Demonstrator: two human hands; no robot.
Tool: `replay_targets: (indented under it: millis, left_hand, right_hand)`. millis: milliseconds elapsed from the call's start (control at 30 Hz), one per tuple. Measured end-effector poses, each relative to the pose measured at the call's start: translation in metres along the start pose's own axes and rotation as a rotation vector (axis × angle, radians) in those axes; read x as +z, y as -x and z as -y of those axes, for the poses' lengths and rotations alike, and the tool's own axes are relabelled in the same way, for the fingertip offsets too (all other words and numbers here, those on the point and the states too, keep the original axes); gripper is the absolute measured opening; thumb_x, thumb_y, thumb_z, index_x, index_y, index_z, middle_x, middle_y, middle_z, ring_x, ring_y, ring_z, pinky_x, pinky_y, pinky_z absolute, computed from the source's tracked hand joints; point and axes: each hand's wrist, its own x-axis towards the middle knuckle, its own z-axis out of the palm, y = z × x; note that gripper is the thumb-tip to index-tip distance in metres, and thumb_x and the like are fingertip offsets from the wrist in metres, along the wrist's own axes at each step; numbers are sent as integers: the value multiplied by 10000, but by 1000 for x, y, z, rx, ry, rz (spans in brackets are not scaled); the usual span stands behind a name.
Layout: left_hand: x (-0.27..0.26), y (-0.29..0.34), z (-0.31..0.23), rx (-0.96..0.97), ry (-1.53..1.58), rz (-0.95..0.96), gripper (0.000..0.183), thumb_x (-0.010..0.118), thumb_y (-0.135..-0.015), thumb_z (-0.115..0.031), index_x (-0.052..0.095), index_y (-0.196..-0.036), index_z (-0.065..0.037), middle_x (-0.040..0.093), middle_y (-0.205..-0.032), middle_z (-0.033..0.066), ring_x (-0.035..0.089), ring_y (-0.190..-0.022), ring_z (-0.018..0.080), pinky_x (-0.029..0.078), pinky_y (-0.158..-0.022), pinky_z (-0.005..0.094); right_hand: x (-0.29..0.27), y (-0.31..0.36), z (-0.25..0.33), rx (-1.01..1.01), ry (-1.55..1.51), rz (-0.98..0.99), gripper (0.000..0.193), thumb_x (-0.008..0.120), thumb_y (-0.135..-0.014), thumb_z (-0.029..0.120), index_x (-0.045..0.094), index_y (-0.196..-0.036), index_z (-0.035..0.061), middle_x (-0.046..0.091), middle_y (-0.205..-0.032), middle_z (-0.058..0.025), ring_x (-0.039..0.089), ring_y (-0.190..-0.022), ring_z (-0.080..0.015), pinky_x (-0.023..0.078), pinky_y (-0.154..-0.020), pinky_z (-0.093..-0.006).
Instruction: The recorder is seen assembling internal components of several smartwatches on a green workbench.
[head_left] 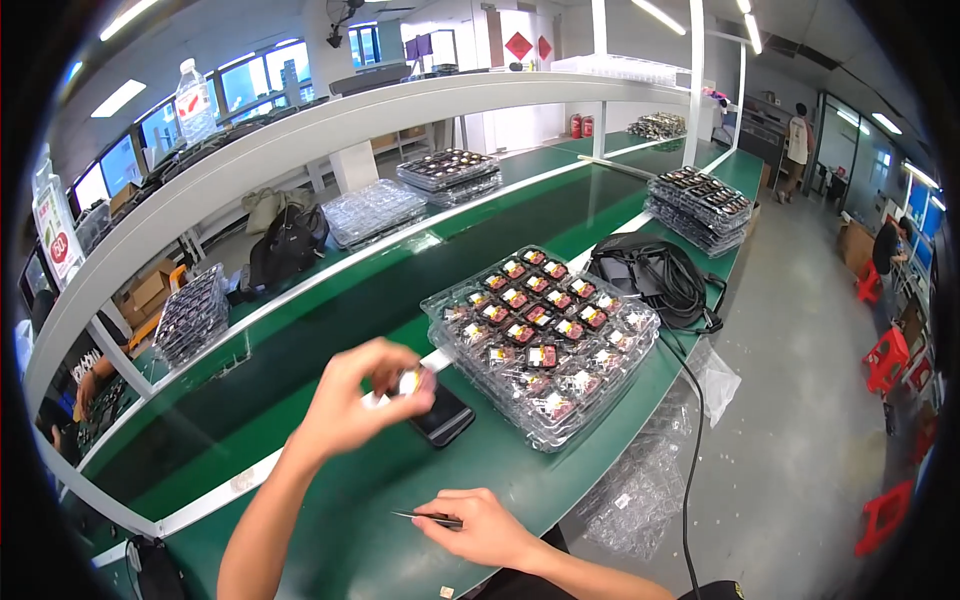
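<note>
"Green bench [345, 535]: what's happening?"
"Left hand [350, 405] is pinching a small piece [412, 381] above it, near a phone [448, 424]; right hand [482, 525] is gripping a pointed tool [430, 518]."
"Handling?"
"Probably feeling light, stiff; edges are suiting fingertips."

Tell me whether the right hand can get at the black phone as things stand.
Probably yes: only green tabletop shows between the right hand and the black phone, though that hand grips what look like tweezers.

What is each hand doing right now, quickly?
Left hand: closed, holding a small piece between thumb and fingers, too blurred to make out.
Right hand: closed, holding a thin pointed tool.
</note>
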Motion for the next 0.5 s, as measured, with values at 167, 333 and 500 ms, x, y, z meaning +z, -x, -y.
replay_targets:
  millis: [167, 333, 500]
  left_hand:
    - [34, -126, 45, -10, -111, 105, 508, 986, -823, -330, 813, -1187, -23, 607, -877, 27, 491, -703, 125, 429, -635, 335]
    - [56, -185, 99, 60, -273, 214, 597, 945, -872, -375, 788, -1334, -30, 736, -1033, 113, 658, -876, 217, 548, -802, 388]
    - [43, -150, 92, -30, -228, 255, 640, 836, -970, -275, 662, -1547, -59, 706, -1505, 229, 681, -1404, 371, 517, -1192, 463]
  right_hand:
    - [-6, -4, 3, 14, 15, -9, 204, 793, -1017, 161, 843, -1147, 12, 763, -869, -119, 693, -690, -232, 562, -655, -362]
    - [11, 5, -17, -78, -33, -110, 192, 796, -1022, 175, 846, -1132, 26, 770, -887, -118, 705, -718, -233, 564, -671, -365]
    - [6, -3, 13, -45, -59, -90, 237, 769, -953, 195, 824, -964, -35, 751, -828, -217, 752, -749, -393, 576, -691, -461]
